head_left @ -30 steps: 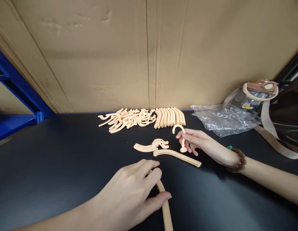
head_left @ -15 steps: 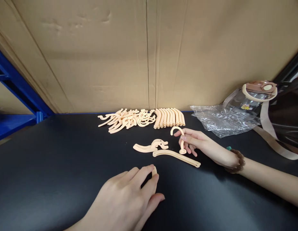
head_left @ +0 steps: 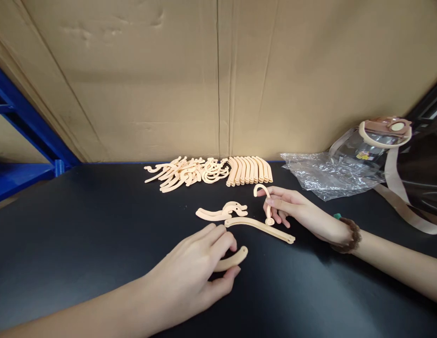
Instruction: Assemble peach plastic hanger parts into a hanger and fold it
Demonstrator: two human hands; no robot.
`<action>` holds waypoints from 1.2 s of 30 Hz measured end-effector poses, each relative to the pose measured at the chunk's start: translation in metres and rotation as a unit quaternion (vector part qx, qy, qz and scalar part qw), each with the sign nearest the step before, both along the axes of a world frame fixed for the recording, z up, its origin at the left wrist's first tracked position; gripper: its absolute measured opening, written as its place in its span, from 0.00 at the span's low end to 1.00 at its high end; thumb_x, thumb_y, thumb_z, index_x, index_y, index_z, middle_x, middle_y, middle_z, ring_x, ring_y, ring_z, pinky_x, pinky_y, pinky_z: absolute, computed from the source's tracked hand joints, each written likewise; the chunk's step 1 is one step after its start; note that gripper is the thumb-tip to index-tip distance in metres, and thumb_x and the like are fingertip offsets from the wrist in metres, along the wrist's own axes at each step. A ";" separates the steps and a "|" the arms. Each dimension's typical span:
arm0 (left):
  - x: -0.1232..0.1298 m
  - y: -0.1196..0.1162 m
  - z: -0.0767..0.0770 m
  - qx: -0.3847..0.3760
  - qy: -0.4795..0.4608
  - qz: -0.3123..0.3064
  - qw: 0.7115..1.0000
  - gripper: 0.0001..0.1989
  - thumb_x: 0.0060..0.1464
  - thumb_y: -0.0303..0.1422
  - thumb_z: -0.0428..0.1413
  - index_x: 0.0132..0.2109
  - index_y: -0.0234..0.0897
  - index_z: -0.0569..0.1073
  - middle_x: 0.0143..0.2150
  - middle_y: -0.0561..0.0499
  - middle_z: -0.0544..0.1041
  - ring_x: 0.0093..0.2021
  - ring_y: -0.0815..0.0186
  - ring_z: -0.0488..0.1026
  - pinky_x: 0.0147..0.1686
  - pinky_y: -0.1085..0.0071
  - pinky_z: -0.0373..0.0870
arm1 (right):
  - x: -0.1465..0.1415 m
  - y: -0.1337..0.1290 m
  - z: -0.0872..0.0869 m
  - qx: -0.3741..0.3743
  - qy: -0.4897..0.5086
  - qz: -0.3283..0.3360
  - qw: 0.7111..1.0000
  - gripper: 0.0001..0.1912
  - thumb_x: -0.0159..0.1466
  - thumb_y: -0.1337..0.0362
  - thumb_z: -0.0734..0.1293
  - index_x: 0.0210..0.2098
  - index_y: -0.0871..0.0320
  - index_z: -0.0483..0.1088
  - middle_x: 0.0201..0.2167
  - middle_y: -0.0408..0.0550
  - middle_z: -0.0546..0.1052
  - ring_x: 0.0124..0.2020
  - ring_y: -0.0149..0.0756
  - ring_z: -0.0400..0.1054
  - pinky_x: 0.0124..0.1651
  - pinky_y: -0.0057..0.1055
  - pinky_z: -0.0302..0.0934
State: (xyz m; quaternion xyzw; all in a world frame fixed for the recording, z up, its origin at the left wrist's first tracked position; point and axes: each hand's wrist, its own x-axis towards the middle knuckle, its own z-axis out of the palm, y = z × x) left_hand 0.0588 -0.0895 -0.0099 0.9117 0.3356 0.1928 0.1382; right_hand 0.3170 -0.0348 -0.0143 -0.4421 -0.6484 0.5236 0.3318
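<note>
Gripping pale curved bar between thumb and fingers: left hand, near side of black tabletop. Right hand pinching pale hook by its stem, round end down, close to long bar lying flat. Curved pieces just left. Farther back, jumbled heap beside neat row of bars, near cardboard wall. Off right, crumpled clear plastic, strapped bottle.

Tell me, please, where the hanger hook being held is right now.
In the head view, the hanger hook is right of centre, gripped by the right hand, just beyond a long curved hanger arm on the black tabletop.
</note>
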 end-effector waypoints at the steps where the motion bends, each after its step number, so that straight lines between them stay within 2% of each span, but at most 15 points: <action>1: 0.000 0.002 -0.001 0.008 0.005 0.006 1.000 0.03 0.56 0.27 0.50 0.33 0.39 0.64 0.33 0.53 0.69 0.30 0.68 0.67 0.23 0.75 0.60 | 0.000 0.000 0.000 0.001 0.000 0.000 1.000 0.21 0.65 0.53 0.64 0.52 0.60 0.66 0.28 0.42 0.69 0.24 0.25 0.62 0.21 0.22 0.55; 3: -0.001 0.004 -0.002 0.016 -0.002 0.019 1.000 0.06 0.55 0.26 0.49 0.31 0.39 0.60 0.30 0.54 0.67 0.28 0.69 0.65 0.21 0.76 0.56 | -0.001 0.001 -0.001 0.004 -0.005 -0.003 1.000 0.21 0.65 0.53 0.64 0.52 0.60 0.66 0.28 0.42 0.69 0.23 0.25 0.61 0.20 0.22 0.54; 7: -0.001 0.004 -0.002 0.015 -0.025 0.034 0.999 0.06 0.54 0.26 0.48 0.32 0.40 0.57 0.28 0.57 0.65 0.24 0.72 0.60 0.21 0.76 0.53 | -0.008 0.003 0.000 0.003 -0.004 -0.018 1.000 0.21 0.64 0.53 0.64 0.51 0.61 0.68 0.27 0.42 0.69 0.22 0.25 0.60 0.19 0.22 0.51; 11: -0.001 0.005 0.001 0.009 -0.020 0.034 0.999 0.07 0.56 0.27 0.47 0.34 0.42 0.55 0.26 0.60 0.65 0.21 0.72 0.58 0.20 0.76 0.50 | -0.020 0.003 0.003 -0.009 0.034 -0.023 0.999 0.17 0.64 0.57 0.65 0.48 0.61 0.70 0.26 0.41 0.69 0.22 0.24 0.59 0.22 0.23 0.51; 19: -0.005 0.009 0.001 0.007 -0.019 0.001 1.000 0.03 0.62 0.29 0.48 0.41 0.43 0.61 0.31 0.59 0.71 0.24 0.71 0.66 0.23 0.77 0.59 | -0.030 0.001 0.006 -0.043 0.121 0.045 0.991 0.16 0.63 0.60 0.68 0.49 0.59 0.71 0.27 0.41 0.70 0.24 0.23 0.59 0.28 0.23 0.54; 25: -0.005 0.011 -0.002 0.076 -0.031 -0.022 0.996 0.04 0.64 0.27 0.50 0.44 0.41 0.63 0.37 0.55 0.74 0.33 0.69 0.73 0.31 0.75 0.66 | -0.028 -0.001 0.009 -0.078 0.141 0.118 0.980 0.14 0.63 0.59 0.69 0.46 0.59 0.69 0.26 0.41 0.70 0.23 0.24 0.60 0.25 0.23 0.55; 32: -0.005 0.011 -0.002 0.087 -0.052 -0.037 0.994 0.09 0.66 0.28 0.50 0.52 0.40 0.67 0.44 0.52 0.77 0.40 0.68 0.76 0.41 0.74 0.72 | -0.030 0.001 0.007 -0.042 0.122 0.120 0.984 0.16 0.63 0.59 0.70 0.48 0.60 0.70 0.26 0.40 0.69 0.25 0.24 0.61 0.28 0.23 0.56; 36: -0.005 0.012 -0.003 0.090 -0.052 -0.036 0.994 0.10 0.66 0.29 0.48 0.51 0.39 0.69 0.44 0.50 0.78 0.43 0.65 0.76 0.44 0.70 0.73 | -0.031 0.001 0.006 -0.036 0.116 0.128 0.984 0.15 0.64 0.59 0.69 0.47 0.60 0.70 0.26 0.40 0.69 0.25 0.24 0.59 0.29 0.23 0.56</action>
